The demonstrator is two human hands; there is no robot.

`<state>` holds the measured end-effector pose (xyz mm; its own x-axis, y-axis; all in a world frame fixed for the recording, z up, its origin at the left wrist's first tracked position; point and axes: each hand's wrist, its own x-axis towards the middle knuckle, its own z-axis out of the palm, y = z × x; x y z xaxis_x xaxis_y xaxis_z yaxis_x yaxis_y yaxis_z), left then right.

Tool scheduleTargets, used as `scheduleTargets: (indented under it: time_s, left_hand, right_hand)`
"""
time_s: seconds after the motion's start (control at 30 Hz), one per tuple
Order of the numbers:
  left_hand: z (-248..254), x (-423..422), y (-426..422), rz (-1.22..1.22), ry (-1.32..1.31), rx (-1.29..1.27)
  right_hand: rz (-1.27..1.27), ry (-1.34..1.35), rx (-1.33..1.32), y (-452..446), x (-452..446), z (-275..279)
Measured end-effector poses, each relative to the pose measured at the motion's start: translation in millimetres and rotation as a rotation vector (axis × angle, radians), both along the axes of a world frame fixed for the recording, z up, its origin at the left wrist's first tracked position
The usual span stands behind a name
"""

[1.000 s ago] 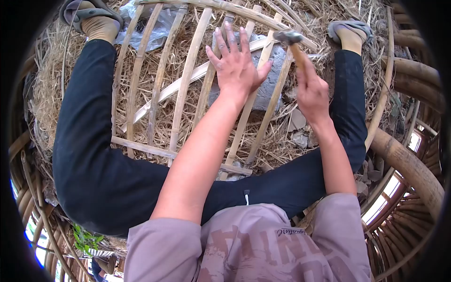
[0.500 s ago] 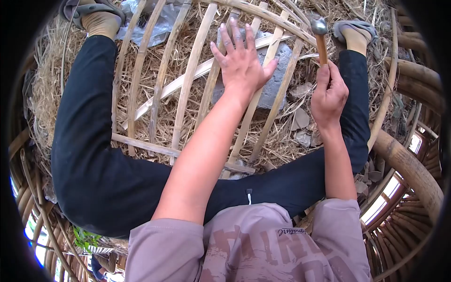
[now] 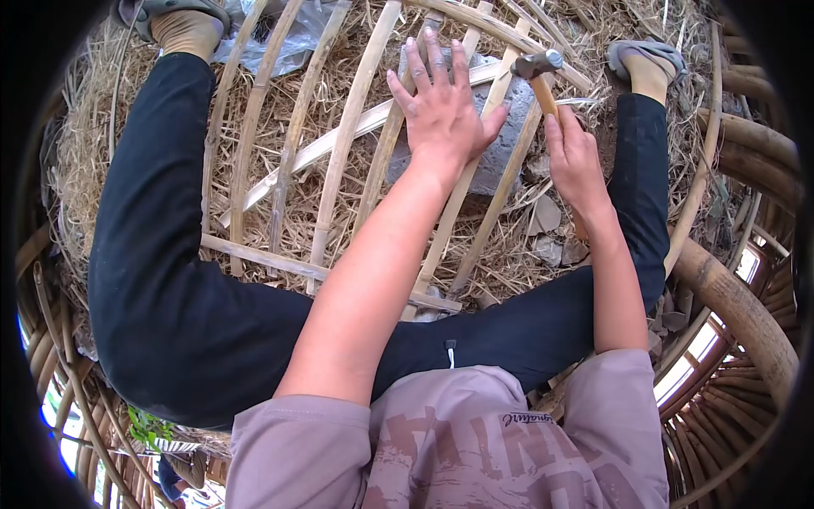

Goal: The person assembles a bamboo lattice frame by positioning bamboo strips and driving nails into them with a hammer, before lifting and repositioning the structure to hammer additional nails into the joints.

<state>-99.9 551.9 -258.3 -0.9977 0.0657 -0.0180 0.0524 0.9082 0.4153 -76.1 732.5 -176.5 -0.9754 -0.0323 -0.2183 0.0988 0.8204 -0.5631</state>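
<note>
My left hand (image 3: 443,114) lies flat with its fingers spread over the slats of a bamboo lattice frame (image 3: 339,161). Beneath that part of the lattice is a grey stone block (image 3: 492,170). A pale split strip (image 3: 318,148) crosses the slats diagonally under the frame and passes by my left hand. My right hand (image 3: 577,157) is wrapped round the wooden handle of a hammer (image 3: 538,65). The metal head is tilted to the left, above the right-hand slats and right of my left fingertips. Whether it touches a slat I cannot tell.
Straw and shavings (image 3: 280,204) cover the ground between my legs. A clear plastic bag (image 3: 284,42) lies at the upper left. Broken stone pieces (image 3: 547,216) are near my right wrist. Thick bamboo poles (image 3: 738,297) stand on the right, and my sandalled feet (image 3: 649,64) flank the frame.
The hammer has swung left and down, its head now turned sideways nearer the slats. My right hand moved slightly left with it. My left hand stays on the lattice.
</note>
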Motion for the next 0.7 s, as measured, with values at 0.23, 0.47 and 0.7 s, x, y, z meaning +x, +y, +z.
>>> scheduleTargets:
  time_s: [0.23,0.47,0.7]
  left_hand:
    - [-7,1,0,0.012,0.081,-0.014]
    - [-5,-1,1,0.015,0.052,-0.013]
    - [-6,1,1,0.018,0.064,-0.024]
  right_hand:
    - [-0.029,0.052,-0.018,-4,-1,-6]
    - [0.071,0.125,0.073,-5,-2,-4]
    - [0.07,0.158,0.053,-12,2,-2]
